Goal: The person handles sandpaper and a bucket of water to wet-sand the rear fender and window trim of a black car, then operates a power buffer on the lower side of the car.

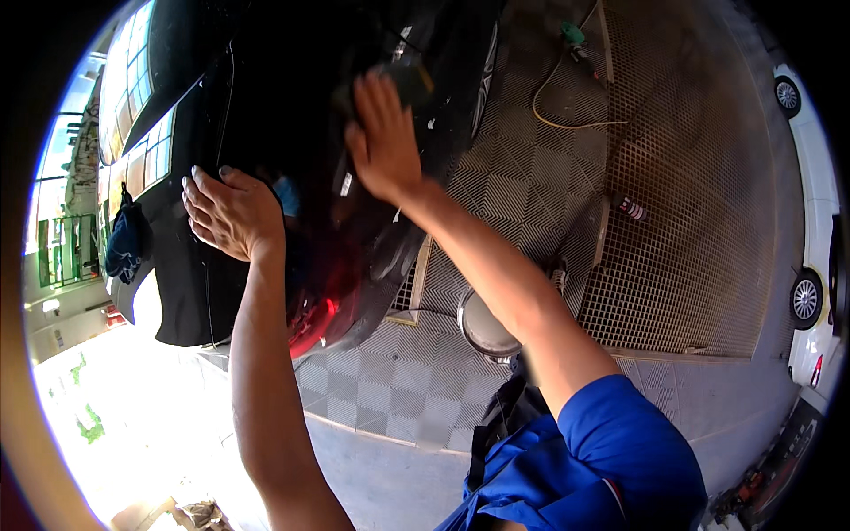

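A glossy black car fills the left and middle, its red tail light low near my forearms. My left hand lies against the dark bodywork with its fingers spread and nothing in them. Farther right and higher up, my right hand is laid flat on the car's rear side, fingers stretched out. Just beyond those fingertips is a dark, blurred patch with a yellowish edge; whether it is a pad or a reflection I cannot make out.
Grey patterned floor tiles adjoin a floor grating on the right. A round-topped stool stands near my right forearm. A bottle and a yellow hose lie beyond. Dark blue cloth hangs left; a white car stands far right.
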Demonstrator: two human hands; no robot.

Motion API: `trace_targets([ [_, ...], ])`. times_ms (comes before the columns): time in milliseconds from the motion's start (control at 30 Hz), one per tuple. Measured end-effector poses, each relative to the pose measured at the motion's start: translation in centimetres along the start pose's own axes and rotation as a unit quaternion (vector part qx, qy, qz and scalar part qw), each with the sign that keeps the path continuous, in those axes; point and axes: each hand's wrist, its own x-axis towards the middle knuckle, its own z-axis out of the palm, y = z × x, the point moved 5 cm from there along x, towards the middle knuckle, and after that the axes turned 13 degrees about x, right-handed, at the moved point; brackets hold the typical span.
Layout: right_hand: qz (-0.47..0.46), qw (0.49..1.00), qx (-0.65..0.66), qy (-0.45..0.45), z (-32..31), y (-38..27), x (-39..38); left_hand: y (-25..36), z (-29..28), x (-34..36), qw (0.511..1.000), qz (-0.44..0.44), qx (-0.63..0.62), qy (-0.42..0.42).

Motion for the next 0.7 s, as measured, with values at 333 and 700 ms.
trace_targets([
  [333,0.007,0.999,-0.006,-0.043,0.3,-0.7,-0.8,-0.4,-0.2,0.4,0.999,0.006,0.029,0.02],
  [700,-0.052,0.994,0.002,-0.097,1.1,0.3,-4.0,-1.0,-0.9,0.1,0.998,-0.021,0.052,0.009],
])
